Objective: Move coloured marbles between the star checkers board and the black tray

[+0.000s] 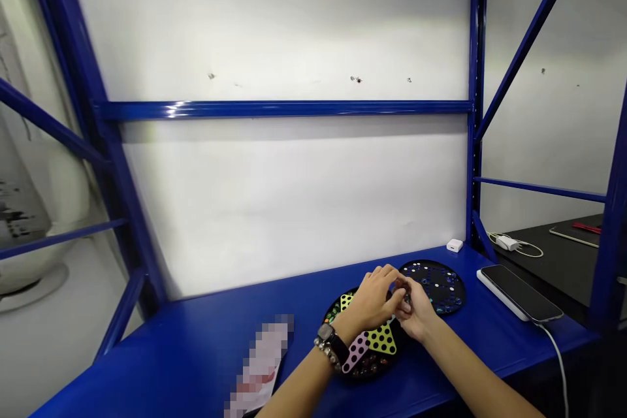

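Both hands are low centre, meeting over the game board. My left hand (pixel 375 297) comes in from bottom centre with a watch (pixel 327 333) and a bead bracelet (pixel 327 354) on the wrist. Its fingers are curled in narrow, with the tips against the right hand. My right hand (pixel 416 317) comes in from bottom right, also pinched narrow, touching the left fingertips. There is something small and dark where the tips meet, too small to tell what it is or which hand has it.

The game board (pixel 377 339) is round and black with yellow, pink and green star points. It lies flat on the blue desk (pixel 196 353), directly under the hands and partly hidden by them. A second round black tray (pixel 438 284) full of small coloured dots sits just behind and to the right, with its edge touching or overlapping the board.

Right of the tray a phone (pixel 519 292) lies face up on a white slab, and a white cable (pixel 556 353) runs off the desk edge. A small white box (pixel 454 245) sits at the back by the blue post. A blurred packet (pixel 262 362) lies on the desk left of the left forearm, well apart from the board. A white charger (pixel 507 243) lies on the black table beyond the rack.
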`<state>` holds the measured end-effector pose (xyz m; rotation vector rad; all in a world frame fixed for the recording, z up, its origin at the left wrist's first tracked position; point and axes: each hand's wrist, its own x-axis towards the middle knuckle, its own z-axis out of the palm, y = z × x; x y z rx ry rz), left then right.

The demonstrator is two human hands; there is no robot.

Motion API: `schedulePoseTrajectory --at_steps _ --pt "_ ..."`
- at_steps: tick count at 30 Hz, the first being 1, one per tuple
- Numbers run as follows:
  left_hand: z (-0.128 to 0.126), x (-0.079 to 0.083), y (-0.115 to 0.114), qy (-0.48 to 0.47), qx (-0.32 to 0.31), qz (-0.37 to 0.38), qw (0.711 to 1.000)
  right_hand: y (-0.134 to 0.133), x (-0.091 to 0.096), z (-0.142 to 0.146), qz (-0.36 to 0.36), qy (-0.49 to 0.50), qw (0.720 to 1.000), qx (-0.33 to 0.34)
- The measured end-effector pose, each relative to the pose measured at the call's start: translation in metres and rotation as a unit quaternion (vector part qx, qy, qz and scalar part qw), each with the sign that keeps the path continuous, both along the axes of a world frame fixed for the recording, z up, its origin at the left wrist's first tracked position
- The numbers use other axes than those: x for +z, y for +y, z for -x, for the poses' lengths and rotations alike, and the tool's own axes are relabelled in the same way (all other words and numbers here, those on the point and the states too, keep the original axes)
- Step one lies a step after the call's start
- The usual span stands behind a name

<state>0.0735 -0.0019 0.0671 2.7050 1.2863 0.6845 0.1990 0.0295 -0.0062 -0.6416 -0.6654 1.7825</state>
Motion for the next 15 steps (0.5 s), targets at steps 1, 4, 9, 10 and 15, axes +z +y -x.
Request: schedulePoseTrajectory --at_steps 1,4,9,10,15 --pt "0.007 0.000 0.002 -0.028 0.000 -0.002 1.000 0.005 -0.001 -0.008 0.005 -0.015 1.000 -0.019" --pt "0.037 -0.004 0.018 -0.098 0.038 0.007 0.994 0.020 -0.001 -0.041 -0.052 -0.170 0.978 -0.111" --pt "0.077 -0.027 0.039 0.010 0.165 0.087 0.982 0.039 -0.009 -0.094 -0.215 -0.669 0.686 -0.190" --pt "0.078 -0.032 0.038 0.050 0.183 0.100 0.977 0.041 -0.013 -0.100 -0.218 -0.731 0.620 -0.185" --pt "0.061 -0.045 0.019 0.167 0.262 0.044 0.949 0.039 -0.023 -0.097 -0.241 -0.820 0.490 -0.172"
